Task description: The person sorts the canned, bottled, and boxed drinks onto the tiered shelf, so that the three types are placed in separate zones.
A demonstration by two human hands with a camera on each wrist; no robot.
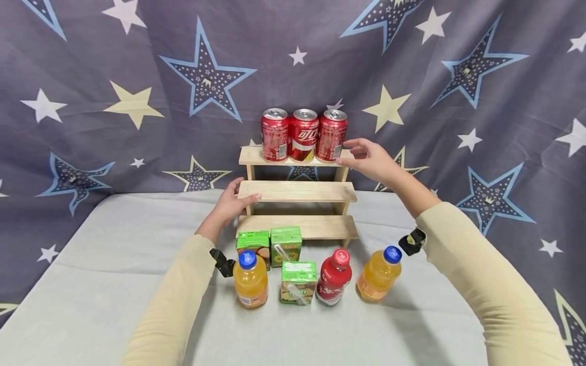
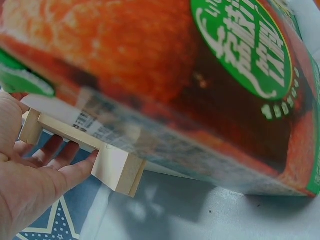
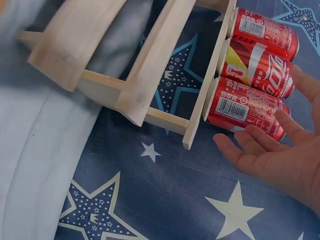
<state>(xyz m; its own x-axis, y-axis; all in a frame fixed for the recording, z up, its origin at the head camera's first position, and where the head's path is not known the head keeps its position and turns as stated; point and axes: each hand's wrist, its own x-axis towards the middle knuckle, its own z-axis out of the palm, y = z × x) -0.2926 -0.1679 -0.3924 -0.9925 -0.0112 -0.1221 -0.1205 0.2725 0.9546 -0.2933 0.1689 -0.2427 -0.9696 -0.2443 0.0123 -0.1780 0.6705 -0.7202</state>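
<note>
Along the top board (image 1: 252, 155) of the wooden rack (image 1: 320, 226), in the head view, three red cans (image 1: 303, 137) stood upright side by side; the right hand (image 1: 372, 160) lay beside the rightmost can (image 1: 331, 138), fingers spread rather than wrapped round it. The left hand (image 1: 229, 202) gripped the rack's left edge at the middle board (image 1: 302, 192). Cartons (image 1: 298, 284) and bottles (image 1: 336, 279) stood before its front edge. In the left wrist view, a carton hid part of the rack. In the right wrist view, fingers overlapped the nearest can; whether they touched, I couldn't tell.

Arms (image 1: 476, 264) stretched forward; right hand (image 1: 372, 161) higher, fingers (image 3: 231, 151) loosely spread; left hand (image 1: 229, 204) lower, thumb (image 1: 249, 199) extended
</note>
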